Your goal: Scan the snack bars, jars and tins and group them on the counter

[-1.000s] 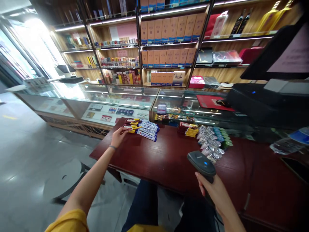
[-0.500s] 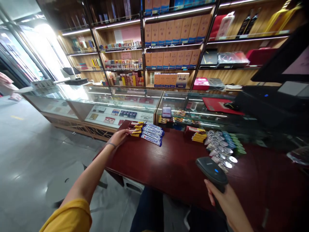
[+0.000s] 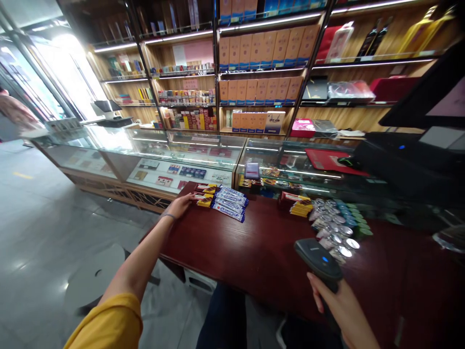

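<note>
My left hand (image 3: 181, 206) reaches to the far left end of the dark red table (image 3: 232, 252), its fingertips closed on the end of a red-and-yellow snack packet (image 3: 204, 198). Several such packets lie stacked there. Blue-and-white stick-shaped packets (image 3: 229, 204) lie side by side against their right edge. In my right hand (image 3: 336, 295) is a black barcode scanner (image 3: 319, 259) with a blue light, held above the table's near right part. My fingers wrap round its handle.
Right of centre stand another stack of red-and-yellow packets (image 3: 300, 203), rows of silver-topped cans (image 3: 334, 228) and green-topped ones (image 3: 359, 220). Glass display counters (image 3: 196, 145) run behind the table. A dark monitor (image 3: 417, 97) looms at right; a pale stool (image 3: 96, 278) stands at lower left.
Both hands stay almost where they were, the left still at the packets and the right still holding the scanner. At the far left a person has come further into view.
</note>
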A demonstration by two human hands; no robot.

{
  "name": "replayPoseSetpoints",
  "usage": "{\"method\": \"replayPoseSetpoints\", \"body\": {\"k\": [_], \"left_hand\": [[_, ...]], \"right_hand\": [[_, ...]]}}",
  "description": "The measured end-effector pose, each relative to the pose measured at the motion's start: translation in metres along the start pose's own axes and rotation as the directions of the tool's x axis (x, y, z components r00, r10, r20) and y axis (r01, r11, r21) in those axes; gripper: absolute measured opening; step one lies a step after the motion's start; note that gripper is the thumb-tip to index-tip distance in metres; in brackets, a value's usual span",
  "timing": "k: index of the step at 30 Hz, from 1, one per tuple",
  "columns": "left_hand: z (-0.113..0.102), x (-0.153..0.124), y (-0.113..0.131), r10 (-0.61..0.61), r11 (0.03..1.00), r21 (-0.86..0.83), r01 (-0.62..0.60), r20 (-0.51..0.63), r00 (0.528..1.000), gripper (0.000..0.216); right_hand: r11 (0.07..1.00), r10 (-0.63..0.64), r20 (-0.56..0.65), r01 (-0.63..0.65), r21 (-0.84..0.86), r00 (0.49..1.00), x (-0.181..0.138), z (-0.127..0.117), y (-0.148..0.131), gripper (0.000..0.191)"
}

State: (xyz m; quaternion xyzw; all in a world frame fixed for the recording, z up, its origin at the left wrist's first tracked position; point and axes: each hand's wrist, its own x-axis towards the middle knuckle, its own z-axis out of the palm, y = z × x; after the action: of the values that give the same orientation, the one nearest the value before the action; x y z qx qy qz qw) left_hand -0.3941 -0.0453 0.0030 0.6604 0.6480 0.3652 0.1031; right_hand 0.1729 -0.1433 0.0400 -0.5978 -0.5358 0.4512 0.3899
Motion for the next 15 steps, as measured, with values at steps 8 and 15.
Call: {"method": "replayPoseSetpoints", "body": {"k": [8,15], "left_hand": [[0.011,0.003,0.029,0.014,1.000,0.004,-0.014,-0.185,0.983,0.029],[0.059,0.025,0.100,0.091,0.990,-0.079,-0.118,-0.291,0.952,0.031]], "right_hand": [[0.997,-0.004,-0.056,0.008,0.076,0.998,-0.004,-0.002,-0.009,0.043],[0.989,-0.037,-0.079,0.048,0.136,0.996,-0.001,-0.015,-0.011,0.042]]}}
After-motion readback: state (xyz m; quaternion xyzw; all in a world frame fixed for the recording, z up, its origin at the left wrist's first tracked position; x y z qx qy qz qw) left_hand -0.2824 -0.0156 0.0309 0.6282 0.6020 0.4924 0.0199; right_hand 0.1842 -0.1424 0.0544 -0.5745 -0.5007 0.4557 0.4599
